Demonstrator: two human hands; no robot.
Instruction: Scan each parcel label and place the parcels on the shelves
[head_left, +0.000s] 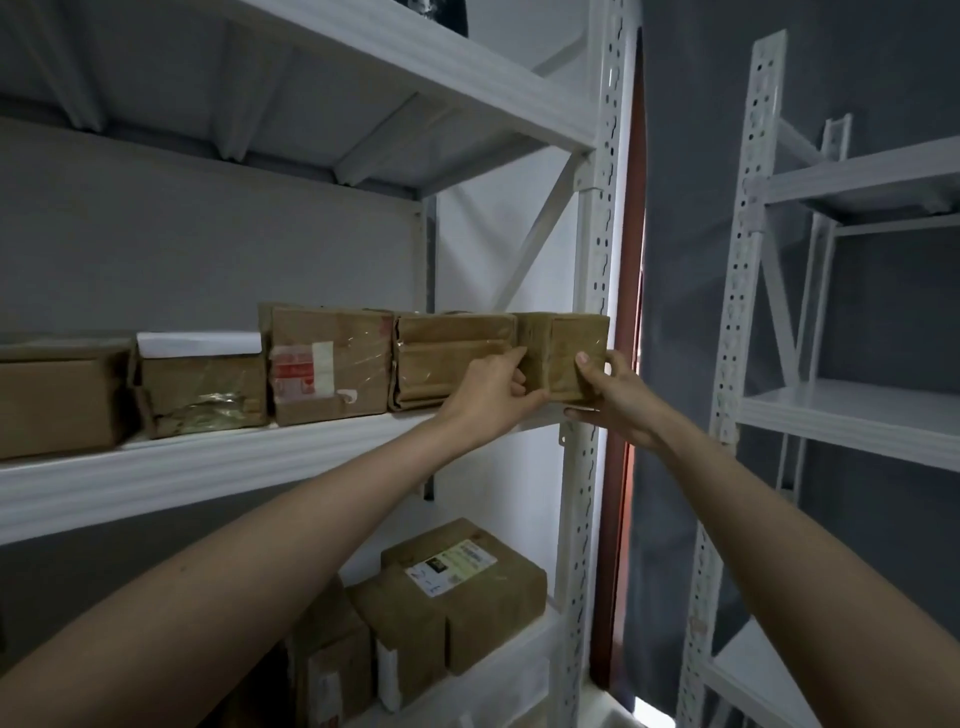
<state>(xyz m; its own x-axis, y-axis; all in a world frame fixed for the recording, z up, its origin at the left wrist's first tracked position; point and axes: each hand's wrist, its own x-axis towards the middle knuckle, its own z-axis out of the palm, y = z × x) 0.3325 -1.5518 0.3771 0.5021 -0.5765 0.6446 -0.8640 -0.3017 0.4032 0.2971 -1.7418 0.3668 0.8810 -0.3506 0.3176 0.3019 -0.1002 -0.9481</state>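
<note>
Both hands grip one small brown parcel at the shelf's right end, left hand on its left side, right hand clasping its right edge.

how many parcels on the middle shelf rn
5 in a row: far-left box, white-topped box, red-taped box, wide box, and the end parcel gripped by both hands. Any behind are hidden.

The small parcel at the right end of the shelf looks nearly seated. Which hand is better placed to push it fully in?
Probably the right hand: its thumb lies on the small parcel front and its fingers curl under the bottom edge. The left hand pinches the parcel's left side, wedged against the neighbouring parcel.
</note>
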